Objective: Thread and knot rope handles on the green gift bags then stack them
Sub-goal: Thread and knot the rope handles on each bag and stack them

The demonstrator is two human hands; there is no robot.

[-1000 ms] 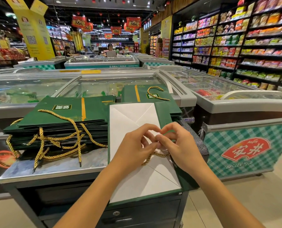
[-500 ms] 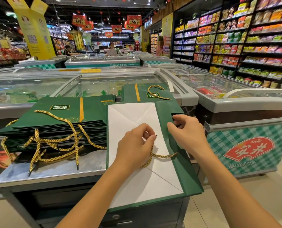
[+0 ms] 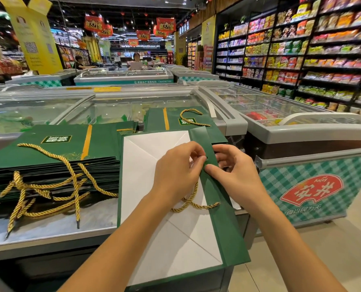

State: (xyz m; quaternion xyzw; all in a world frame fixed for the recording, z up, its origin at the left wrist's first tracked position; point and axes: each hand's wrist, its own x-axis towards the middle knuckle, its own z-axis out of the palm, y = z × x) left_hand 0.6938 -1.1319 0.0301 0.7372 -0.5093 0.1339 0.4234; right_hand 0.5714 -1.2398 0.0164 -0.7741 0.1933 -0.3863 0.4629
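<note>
With a roped stack (image 3: 49,159) lying at nine o'clock, the left hand (image 3: 175,171) is pinching the rope (image 3: 193,204) tip into the bag (image 3: 223,228) the right hand (image 3: 235,173) is gripping, knotting and stacking likely remaining.

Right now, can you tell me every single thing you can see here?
open bag: one, white inside with green edges, flat on the counter in front
gold rope: one, gold, on the open bag below the hands
bag stack: one tall pile, green, left on the counter
loose ropes: several, gold, draped over the stack's front
far bags: small pile, green, one gold handle, behind the open bag
counter: one, grey metal, under the bags
freezers: several, glass-topped, behind and right
shelves: many colourful packets, right wall
banners: several, red, hanging overhead
left hand: pinches the rope end at the green flap
right hand: grips the green flap
</note>
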